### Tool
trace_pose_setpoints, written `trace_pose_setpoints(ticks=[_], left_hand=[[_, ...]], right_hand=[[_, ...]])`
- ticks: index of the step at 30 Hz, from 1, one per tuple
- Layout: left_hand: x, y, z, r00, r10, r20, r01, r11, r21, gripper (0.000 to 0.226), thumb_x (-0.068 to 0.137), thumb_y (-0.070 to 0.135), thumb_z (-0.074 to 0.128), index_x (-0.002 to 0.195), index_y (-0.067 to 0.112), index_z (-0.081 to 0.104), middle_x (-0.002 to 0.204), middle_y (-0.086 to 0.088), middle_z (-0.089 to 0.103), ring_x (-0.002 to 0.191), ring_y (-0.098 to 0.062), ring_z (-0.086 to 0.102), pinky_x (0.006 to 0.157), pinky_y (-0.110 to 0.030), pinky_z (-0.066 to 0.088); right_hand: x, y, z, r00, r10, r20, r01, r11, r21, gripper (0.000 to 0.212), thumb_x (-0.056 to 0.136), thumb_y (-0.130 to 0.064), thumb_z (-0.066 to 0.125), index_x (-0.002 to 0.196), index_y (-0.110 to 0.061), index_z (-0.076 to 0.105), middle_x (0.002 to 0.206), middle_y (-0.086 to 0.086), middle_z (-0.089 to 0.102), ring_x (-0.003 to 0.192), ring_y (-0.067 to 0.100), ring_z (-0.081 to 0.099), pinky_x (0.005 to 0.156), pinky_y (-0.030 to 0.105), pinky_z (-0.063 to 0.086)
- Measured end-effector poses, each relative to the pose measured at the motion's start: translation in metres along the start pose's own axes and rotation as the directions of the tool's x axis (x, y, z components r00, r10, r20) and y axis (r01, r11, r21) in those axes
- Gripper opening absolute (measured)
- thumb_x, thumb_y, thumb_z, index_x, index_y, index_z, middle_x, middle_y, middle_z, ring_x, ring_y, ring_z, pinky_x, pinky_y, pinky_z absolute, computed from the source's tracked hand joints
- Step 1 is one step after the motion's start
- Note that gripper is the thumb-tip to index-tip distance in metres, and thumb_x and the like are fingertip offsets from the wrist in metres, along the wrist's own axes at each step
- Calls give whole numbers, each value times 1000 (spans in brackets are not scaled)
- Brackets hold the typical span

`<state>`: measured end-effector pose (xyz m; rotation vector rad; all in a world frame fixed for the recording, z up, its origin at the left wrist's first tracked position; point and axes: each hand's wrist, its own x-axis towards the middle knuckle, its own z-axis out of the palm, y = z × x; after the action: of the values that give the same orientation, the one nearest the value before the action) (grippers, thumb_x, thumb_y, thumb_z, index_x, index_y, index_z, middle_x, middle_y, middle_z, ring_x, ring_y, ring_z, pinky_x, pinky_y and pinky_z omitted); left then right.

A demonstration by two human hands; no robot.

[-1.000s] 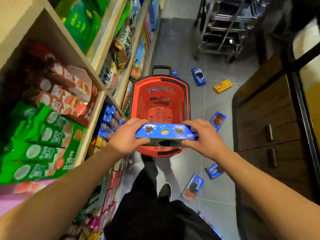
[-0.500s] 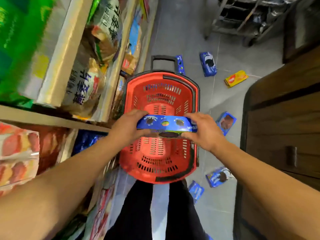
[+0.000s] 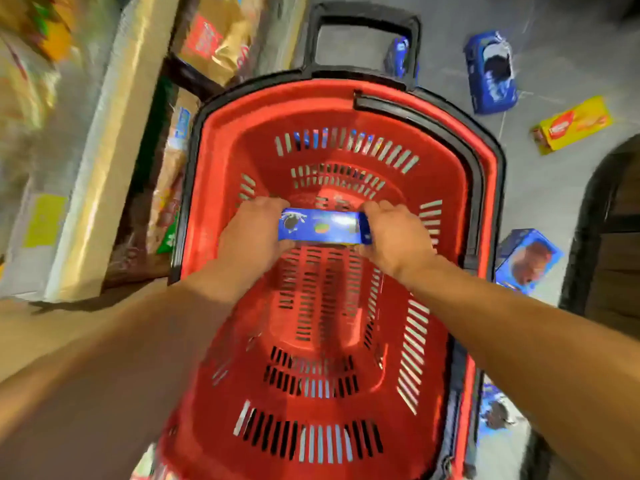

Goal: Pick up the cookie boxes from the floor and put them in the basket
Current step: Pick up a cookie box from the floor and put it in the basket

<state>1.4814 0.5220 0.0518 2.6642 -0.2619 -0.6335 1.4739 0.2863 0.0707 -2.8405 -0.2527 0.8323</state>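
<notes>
The red basket [image 3: 446, 202] gapes open below; shelves [image 3: 104, 161] crowd its left side.

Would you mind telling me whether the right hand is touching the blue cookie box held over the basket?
Touching. The head view shows the right hand curled round the end of the blue cookie box, fingers wrapping its right edge.

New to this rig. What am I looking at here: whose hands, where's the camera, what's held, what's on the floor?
No robot: a person's two bare hands, filmed by one wide-angle camera on their head, looking down. The left hand and right hand each grip one end of a blue cookie box, holding it level inside the red basket, which shows nothing else in it. On the grey floor to the right lie more boxes: a blue one beyond the basket, a yellow one, and another blue one beside the basket. Stocked shop shelves run along the left, blurred.
</notes>
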Motion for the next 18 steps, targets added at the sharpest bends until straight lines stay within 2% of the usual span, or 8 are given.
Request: trace_pose_setpoints(ticks=[4,8,14,18], left_hand=[[48,-11,67,994,-94,-49,98,992,78,47,69,21,77,111,14,57,108,-11,58,99,-37,54,84,-46,47],[85,-30,122,985,-159,-68,168,975,147,52,76,16,72,123,12,51,121,-12,51,106,-39,50,87,-47,47],[122,-51,171,991,-128,-47,134,973,187,39,80,19,67,115,8,53,112,-15,55,103,-39,52,85,-47,45],[130,-53,174,989,-135,-62,145,971,188,41,84,24,66,119,7,52,116,-15,55,108,-37,49,88,-44,42]], right_hand=[[64,13,52,998,66,4,-65,989,-131,38,88,-21,60,123,-13,47,119,14,60,108,37,56,85,40,44],[109,18,103,985,169,14,-165,976,-141,35,90,-9,47,126,-10,45,124,16,58,115,39,53,90,42,43],[147,34,157,971,238,-27,-240,959,-150,37,93,-5,41,130,-8,42,130,14,52,122,38,46,93,43,41],[155,38,167,967,238,-86,-248,959,-135,44,92,-6,44,135,-7,39,137,15,47,130,39,40,101,44,38]])
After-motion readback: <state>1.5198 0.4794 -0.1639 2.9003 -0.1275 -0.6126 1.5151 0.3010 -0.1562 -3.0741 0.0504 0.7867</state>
